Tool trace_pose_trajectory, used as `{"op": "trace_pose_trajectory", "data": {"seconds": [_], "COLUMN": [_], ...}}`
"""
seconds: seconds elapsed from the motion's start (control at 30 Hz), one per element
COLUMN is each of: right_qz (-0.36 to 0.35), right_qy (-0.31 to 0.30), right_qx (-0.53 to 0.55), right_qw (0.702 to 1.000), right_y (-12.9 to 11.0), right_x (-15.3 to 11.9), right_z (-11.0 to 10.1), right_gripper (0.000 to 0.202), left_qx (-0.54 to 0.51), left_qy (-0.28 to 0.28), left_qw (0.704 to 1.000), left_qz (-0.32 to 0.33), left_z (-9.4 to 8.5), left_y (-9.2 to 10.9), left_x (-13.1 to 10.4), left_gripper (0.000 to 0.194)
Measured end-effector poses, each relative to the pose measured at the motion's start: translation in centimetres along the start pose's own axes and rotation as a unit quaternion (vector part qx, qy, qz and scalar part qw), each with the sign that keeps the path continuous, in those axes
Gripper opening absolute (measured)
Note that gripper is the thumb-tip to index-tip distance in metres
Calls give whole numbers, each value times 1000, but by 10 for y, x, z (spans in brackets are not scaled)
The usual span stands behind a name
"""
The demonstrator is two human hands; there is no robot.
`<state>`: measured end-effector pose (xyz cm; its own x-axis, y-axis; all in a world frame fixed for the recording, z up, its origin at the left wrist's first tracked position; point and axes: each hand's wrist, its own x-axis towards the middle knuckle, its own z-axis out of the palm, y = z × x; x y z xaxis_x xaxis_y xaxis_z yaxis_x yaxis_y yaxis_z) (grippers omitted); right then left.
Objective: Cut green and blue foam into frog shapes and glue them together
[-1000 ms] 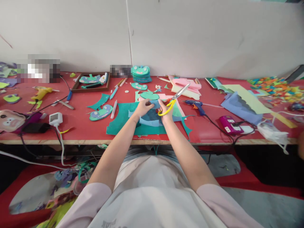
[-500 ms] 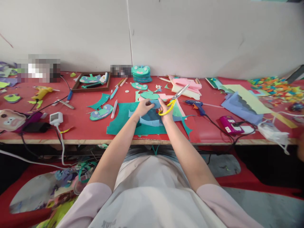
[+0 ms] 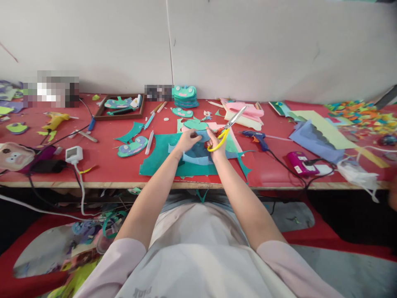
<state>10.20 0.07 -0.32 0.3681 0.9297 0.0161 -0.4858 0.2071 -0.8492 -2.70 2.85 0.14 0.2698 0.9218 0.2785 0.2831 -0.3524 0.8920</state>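
Between my two hands is a small blue felt piece (image 3: pixel 204 135). My left hand (image 3: pixel 187 140) pinches its left side with thumb and fingers. Closed around the scissors (image 3: pixel 223 139), my right hand (image 3: pixel 217 150) also has its thumb at the piece's right edge. The scissors have yellow and red handles, and their blades point up and right, away from the felt. Below the hands, a cut light-blue sheet (image 3: pixel 196 159) lies over a larger teal felt sheet (image 3: pixel 158 154). A green frog-like face (image 3: pixel 132 147) rests to the left, beside a pen (image 3: pixel 149 142).
A stack of green faces (image 3: pixel 185 97) stands against the wall. On the left are a framed tray (image 3: pixel 119 116) and a yellow glue gun (image 3: pixel 57 122). To the right lie a blue glue gun (image 3: pixel 255 137), a purple power strip (image 3: pixel 300 163) and felt scraps (image 3: pixel 356 115).
Both hands stay almost in place around the blue felt piece. The scissors' tips have shifted very slightly upward and left.
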Motion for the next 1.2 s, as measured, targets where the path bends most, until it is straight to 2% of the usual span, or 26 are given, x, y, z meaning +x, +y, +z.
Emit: {"op": "trace_pose_trajectory", "data": {"seconds": [0.23, 0.4, 0.73, 0.93, 1.2], "right_qz": [-10, -16, -24, -24, -37], "right_qy": [23, 18, 8, 24, 13], "right_qx": [-20, -6, -11, -32, -32], "right_qw": [999, 1000, 1000, 999, 999], "right_y": [5, 5, 8, 8, 10], "right_x": [5, 5, 6, 6, 6], "right_z": [-2, -2, -3, -2, -3], "right_gripper": [42, 43, 50, 49, 44], "left_qx": [-9, -16, -12, -18, -18], "left_qy": [25, 36, 25, 22, 27], "left_qw": [999, 999, 1000, 1000, 999], "left_qz": [-23, -12, -7, -12, -7], "left_z": [0, 0, 0, 0, 0], "left_y": [8, 6, 4, 6, 4], "left_x": [-1, -1, 0, -1, 0], "left_gripper": [17, 21, 24, 22, 23]}}
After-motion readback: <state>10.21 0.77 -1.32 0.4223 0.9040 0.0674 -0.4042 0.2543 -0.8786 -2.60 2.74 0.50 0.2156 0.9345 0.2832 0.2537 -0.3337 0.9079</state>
